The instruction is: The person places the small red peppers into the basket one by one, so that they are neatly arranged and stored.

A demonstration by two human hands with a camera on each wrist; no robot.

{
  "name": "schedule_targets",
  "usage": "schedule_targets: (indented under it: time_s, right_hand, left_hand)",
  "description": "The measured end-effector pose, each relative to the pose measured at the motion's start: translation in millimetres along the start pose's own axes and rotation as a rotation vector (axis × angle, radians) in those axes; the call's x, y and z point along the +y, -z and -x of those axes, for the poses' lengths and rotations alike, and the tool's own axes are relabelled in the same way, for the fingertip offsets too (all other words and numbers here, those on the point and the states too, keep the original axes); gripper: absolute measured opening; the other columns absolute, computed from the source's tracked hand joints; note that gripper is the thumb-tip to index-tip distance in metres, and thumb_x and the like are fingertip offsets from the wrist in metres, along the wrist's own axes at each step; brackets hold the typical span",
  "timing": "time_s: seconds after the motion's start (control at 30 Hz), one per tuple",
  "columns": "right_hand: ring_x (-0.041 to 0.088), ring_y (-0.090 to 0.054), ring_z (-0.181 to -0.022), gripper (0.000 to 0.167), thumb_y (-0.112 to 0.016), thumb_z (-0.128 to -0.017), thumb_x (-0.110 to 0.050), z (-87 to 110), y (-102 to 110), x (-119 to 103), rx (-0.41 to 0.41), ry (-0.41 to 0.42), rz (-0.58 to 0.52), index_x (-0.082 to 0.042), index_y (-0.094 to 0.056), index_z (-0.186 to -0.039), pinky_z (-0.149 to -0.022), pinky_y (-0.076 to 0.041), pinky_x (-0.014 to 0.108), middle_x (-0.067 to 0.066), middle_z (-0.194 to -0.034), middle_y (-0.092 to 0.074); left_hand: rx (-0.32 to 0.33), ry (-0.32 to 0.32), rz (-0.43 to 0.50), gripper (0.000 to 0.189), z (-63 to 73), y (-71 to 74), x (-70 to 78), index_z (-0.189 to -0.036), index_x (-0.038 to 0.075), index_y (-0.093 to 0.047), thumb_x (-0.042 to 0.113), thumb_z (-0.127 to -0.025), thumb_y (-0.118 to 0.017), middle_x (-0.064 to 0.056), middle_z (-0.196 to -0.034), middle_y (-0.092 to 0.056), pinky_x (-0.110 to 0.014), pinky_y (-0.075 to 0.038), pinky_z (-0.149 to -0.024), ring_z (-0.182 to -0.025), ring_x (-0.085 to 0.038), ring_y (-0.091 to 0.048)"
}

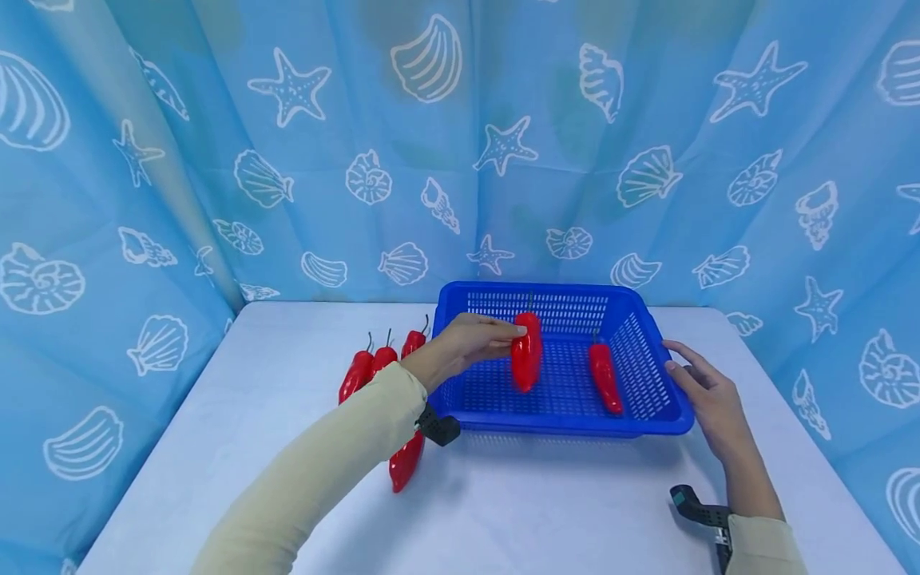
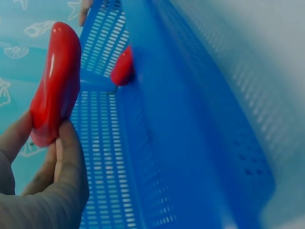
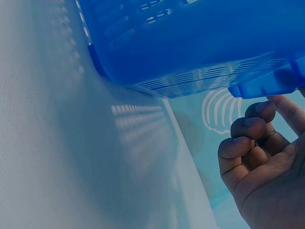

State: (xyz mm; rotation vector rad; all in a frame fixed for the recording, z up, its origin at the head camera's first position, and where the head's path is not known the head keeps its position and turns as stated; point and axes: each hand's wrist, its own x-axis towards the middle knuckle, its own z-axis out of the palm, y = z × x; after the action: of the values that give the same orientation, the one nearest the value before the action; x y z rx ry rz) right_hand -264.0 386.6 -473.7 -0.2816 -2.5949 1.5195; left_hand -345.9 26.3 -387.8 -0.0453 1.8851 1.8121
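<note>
My left hand [image 1: 477, 339] pinches a glossy red chili pepper [image 1: 527, 351] between thumb and fingers. This pepper hangs over the blue plastic basket [image 1: 561, 426], its green stem pointing up in the head view. Another red pepper [image 1: 605, 378] lies inside the basket, towards the right wall. At the basket's right rim, my right hand [image 1: 707, 391] holds the edge with thumb and index finger. The right wrist view shows the other fingers [image 3: 240, 147] of that hand curled below the rim; the thumb is mostly hidden there.
Left of the basket, several red peppers [image 1: 355, 375] lie on the white table [image 1: 266, 383], partly covered by my left forearm. A blue curtain [image 1: 496, 200] with white shell and starfish prints hangs behind and along the sides. Black wrist cameras [image 1: 440, 427] sit on both wrists.
</note>
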Motion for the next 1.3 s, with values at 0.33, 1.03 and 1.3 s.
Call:
schedule_targets:
  time_s: [0.33, 1.03, 1.3]
  right_hand:
    - [0.056, -0.039, -0.132, 0.064, -0.048, -0.099, -0.059, 1.3, 9, 1, 0.002, 0.002, 0.014, -0.035, -0.034, -0.156, -0.097, -0.036, 0.074, 0.028, -0.153, -0.036]
    - [0.050, -0.049, -0.125, 0.063, -0.049, -0.099, -0.058, 2.2, 5, 0, 0.001, 0.022, 0.014, -0.034, -0.035, -0.156, -0.098, -0.041, 0.070, 0.028, -0.143, -0.048]
    - [0.049, -0.051, -0.124, 0.064, -0.049, -0.099, -0.058, 2.5, 1, -3, 0.003, 0.027, 0.006, -0.032, -0.036, -0.156, -0.099, -0.042, 0.067, 0.028, -0.140, -0.050]
  left_hand:
    - [0.021, 0.005, -0.019, 0.030, -13.9, -32.5, 17.7, -0.109, 0.004, -0.071, 0.021, -0.086, -0.081, -0.008, -0.099, -0.072, -0.040, -0.054, -0.096, -0.098, -0.025, -0.071]
    - [0.053, 0.092, 0.052, 0.027, -39.1, -56.6, 1.5, -0.104, -0.005, -0.071, 0.011, -0.085, -0.081, -0.014, -0.092, -0.073, -0.043, -0.052, -0.097, -0.091, -0.029, -0.073]
    - [0.032, 0.114, 0.085, 0.027, -46.0, -66.6, -3.7, -0.104, -0.008, -0.069, 0.005, -0.084, -0.081, -0.015, -0.090, -0.072, -0.042, -0.054, -0.094, -0.092, -0.029, -0.073]
